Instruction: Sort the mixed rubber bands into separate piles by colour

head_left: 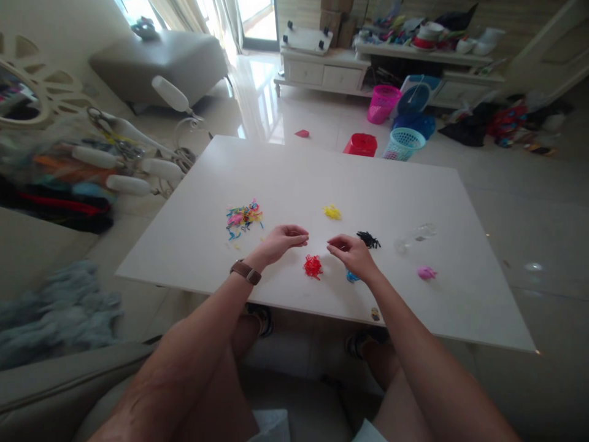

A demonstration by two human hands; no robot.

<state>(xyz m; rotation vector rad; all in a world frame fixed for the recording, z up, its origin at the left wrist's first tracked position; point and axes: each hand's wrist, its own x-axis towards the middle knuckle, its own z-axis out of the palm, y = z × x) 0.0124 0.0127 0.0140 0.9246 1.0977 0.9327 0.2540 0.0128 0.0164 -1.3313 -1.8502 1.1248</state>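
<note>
My left hand, with a brown-strapped watch on its wrist, is closed in a pinch above the table. Opposite it, a short gap away, my right hand is pinched too. Whatever is between the fingers of either hand is too small to make out. Just below the gap lies a pile of small red loops, like rubber bands. Blue pieces are partly hidden under my right hand, and a black pile lies beside it. A yellow pile sits farther back. Left of my left hand spreads a mixed-colour pile.
The white table holds a pink pile, a clear plastic item and a small figure sticker near the front edge. Beyond it stand a red bin and a light-blue basket. A white lamp is close at left.
</note>
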